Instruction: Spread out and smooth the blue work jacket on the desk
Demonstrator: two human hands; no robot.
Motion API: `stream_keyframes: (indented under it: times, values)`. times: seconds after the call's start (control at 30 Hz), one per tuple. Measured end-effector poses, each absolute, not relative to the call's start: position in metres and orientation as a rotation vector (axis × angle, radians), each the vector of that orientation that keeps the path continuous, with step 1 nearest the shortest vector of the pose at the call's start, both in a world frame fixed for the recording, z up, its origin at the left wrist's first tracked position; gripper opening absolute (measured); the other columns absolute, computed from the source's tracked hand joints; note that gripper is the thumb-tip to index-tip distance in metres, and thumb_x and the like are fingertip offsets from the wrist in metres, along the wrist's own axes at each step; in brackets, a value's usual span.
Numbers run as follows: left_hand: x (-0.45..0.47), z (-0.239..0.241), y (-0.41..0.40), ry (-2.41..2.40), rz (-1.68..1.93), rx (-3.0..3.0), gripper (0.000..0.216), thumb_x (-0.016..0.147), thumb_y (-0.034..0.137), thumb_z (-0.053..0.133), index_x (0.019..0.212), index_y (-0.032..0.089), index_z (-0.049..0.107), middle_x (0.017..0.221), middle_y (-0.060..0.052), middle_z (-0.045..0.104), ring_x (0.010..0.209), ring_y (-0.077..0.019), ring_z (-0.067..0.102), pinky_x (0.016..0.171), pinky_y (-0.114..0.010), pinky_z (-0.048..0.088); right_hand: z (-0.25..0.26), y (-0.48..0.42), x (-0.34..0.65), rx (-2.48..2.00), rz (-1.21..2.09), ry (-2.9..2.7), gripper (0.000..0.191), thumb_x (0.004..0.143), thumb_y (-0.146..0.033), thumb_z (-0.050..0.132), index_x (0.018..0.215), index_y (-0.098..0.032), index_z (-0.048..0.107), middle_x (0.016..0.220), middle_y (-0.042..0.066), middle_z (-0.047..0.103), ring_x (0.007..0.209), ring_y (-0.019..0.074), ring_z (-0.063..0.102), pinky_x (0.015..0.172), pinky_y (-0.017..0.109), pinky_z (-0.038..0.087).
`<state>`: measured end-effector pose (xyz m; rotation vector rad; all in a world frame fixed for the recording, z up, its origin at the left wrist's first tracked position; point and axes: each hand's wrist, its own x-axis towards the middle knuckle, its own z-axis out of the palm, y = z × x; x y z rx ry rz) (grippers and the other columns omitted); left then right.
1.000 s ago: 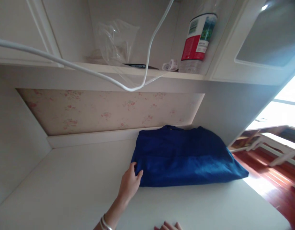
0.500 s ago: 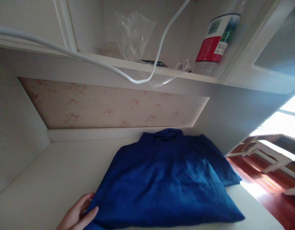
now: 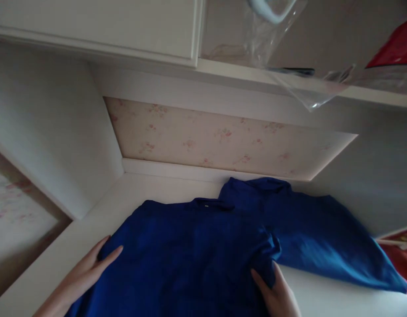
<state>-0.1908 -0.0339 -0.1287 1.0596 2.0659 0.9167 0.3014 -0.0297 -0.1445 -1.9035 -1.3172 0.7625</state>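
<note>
Two folded blue garments lie on the white desk top (image 3: pixel 150 189). The nearer blue garment (image 3: pixel 190 251) sits between my hands. My left hand (image 3: pixel 84 273) lies along its left edge, fingers stretched out against the cloth. At its right edge my right hand (image 3: pixel 276 293) has its fingers tucked at the fabric. The second blue garment (image 3: pixel 322 237) rests behind and to the right, against the back wall, partly covered by the nearer one.
A white shelf (image 3: pixel 256 72) runs overhead with a clear plastic bag (image 3: pixel 289 53), a dark flat thing and a red-labelled container (image 3: pixel 395 48) on it. A cupboard door (image 3: pixel 91 22) hangs at upper left. Floral wallpaper (image 3: pixel 223 141) backs the alcove. Side walls close in both sides.
The view swung left and down. A blue garment slid toward me and to the left off the pile, leaving another at the back. My right hand came up onto the cloth.
</note>
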Motion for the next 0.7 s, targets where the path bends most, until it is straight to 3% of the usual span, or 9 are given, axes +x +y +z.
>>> stream_keyframes:
  times: [0.1,0.2,0.3,0.37,0.43,0.53,0.6,0.7]
  values:
    - [-0.189,-0.114,-0.004,1.797,0.868,1.178,0.062,0.073,0.063,0.063,0.116,0.018,0.063,0.116,-0.01,0.072,0.114,-0.0309,0.064,0.1,-0.043,0.051,-0.128,-0.002,0.267,-1.82,0.687,-1.579,0.049,0.08,-0.063,0.054,0.104,-0.021,0.061,0.088,0.01,0.075,0.08,0.0289,0.07,0.07,0.036,0.054]
    - [-0.206,-0.095,0.027,1.822,0.89,1.282,0.056,0.077,0.059,0.061,0.114,0.017,0.063,0.113,-0.01,0.073,0.105,-0.0301,0.068,0.096,-0.042,0.052,-0.102,0.041,0.237,-1.64,0.581,-1.695,0.051,0.087,-0.055,0.051,0.12,-0.017,0.057,0.105,0.013,0.072,0.093,0.0298,0.069,0.082,0.039,0.052]
    - [-0.238,-0.075,0.052,1.987,1.016,1.392,0.06,0.075,0.058,0.06,0.119,0.018,0.06,0.126,-0.012,0.066,0.117,-0.0344,0.059,0.108,-0.048,0.039,-0.082,0.092,0.211,-1.474,0.564,-1.601,0.07,0.088,-0.046,0.054,0.148,-0.016,0.032,0.125,0.013,0.065,0.111,0.0274,0.064,0.093,0.039,0.05]
    - [-0.261,-0.065,0.064,2.065,1.092,1.446,0.061,0.072,0.058,0.061,0.118,0.018,0.06,0.129,-0.013,0.062,0.124,-0.0378,0.052,0.113,-0.051,0.031,-0.079,0.122,0.196,-1.447,0.598,-1.569,0.078,0.089,-0.04,0.053,0.155,-0.019,0.018,0.13,0.011,0.062,0.114,0.0243,0.062,0.096,0.038,0.05]
    - [-0.277,-0.06,0.07,2.117,1.161,1.455,0.055,0.066,0.058,0.065,0.106,0.019,0.064,0.131,-0.013,0.061,0.131,-0.0395,0.045,0.116,-0.051,0.026,-0.087,0.144,0.183,-1.483,0.622,-1.598,0.067,0.089,-0.035,0.052,0.151,-0.02,0.032,0.128,0.012,0.061,0.111,0.0249,0.063,0.097,0.041,0.049]
    - [-0.284,-0.061,0.067,2.128,1.234,1.4,0.049,0.056,0.056,0.073,0.089,0.02,0.067,0.135,-0.012,0.059,0.136,-0.0379,0.04,0.12,-0.045,0.021,-0.106,0.159,0.168,-1.51,0.601,-1.64,0.037,0.086,-0.031,0.054,0.116,-0.016,0.07,0.131,0.018,0.056,0.113,0.0313,0.06,0.103,0.049,0.043]
    - [-0.282,-0.062,0.056,2.093,1.257,1.322,0.055,0.059,0.057,0.074,0.1,0.022,0.069,0.136,-0.009,0.059,0.134,-0.0343,0.044,0.12,-0.044,0.022,-0.114,0.158,0.163,-1.488,0.58,-1.642,0.03,0.084,-0.032,0.056,0.101,-0.017,0.076,0.138,0.018,0.05,0.121,0.0346,0.053,0.109,0.052,0.035]
    - [-0.282,-0.06,0.03,1.988,1.288,1.174,0.061,0.072,0.064,0.065,0.119,0.024,0.064,0.125,-0.006,0.068,0.123,-0.0296,0.057,0.112,-0.047,0.038,-0.114,0.147,0.167,-1.399,0.615,-1.639,0.031,0.084,-0.037,0.056,0.1,-0.02,0.076,0.138,0.013,0.053,0.129,0.0324,0.046,0.114,0.049,0.029]
